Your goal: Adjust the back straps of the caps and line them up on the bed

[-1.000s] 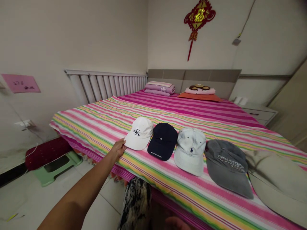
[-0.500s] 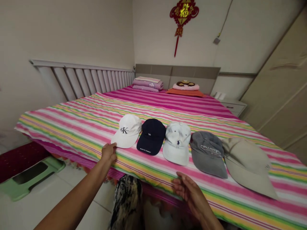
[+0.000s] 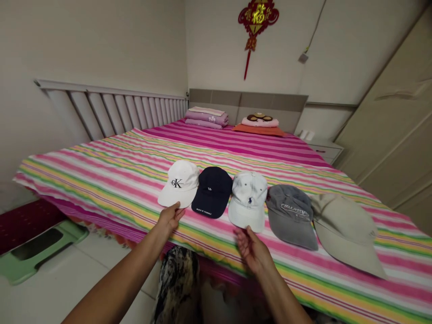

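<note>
Several baseball caps lie in a row on the striped bedspread (image 3: 111, 164), brims toward me. My left hand (image 3: 169, 219) is at the front brim of the white cap (image 3: 180, 180) with the black "CK" letters, thumb against the edge and fingers curled beneath. Beside it lies the navy cap (image 3: 212, 191) with small white lettering on its brim. My right hand (image 3: 252, 248), fingers apart and loosely bent, is at the front brim edge of the pale blue-white mottled cap (image 3: 249, 198); whether it touches is unclear. Farther right are the grey cap (image 3: 292, 216) and the beige cap (image 3: 349, 231).
Folded purple bedding (image 3: 207, 118) and an orange-and-pink stack (image 3: 259, 127) sit by the headboard (image 3: 249, 105). A white railing (image 3: 124, 110) runs along the left wall. A green plastic stool (image 3: 50, 245) stands on the floor at left, and a white nightstand (image 3: 326, 150) at right.
My left hand has moved right along the white cap's brim, from its left corner to its front. My right hand has moved up and slightly left to the mottled cap's brim.
</note>
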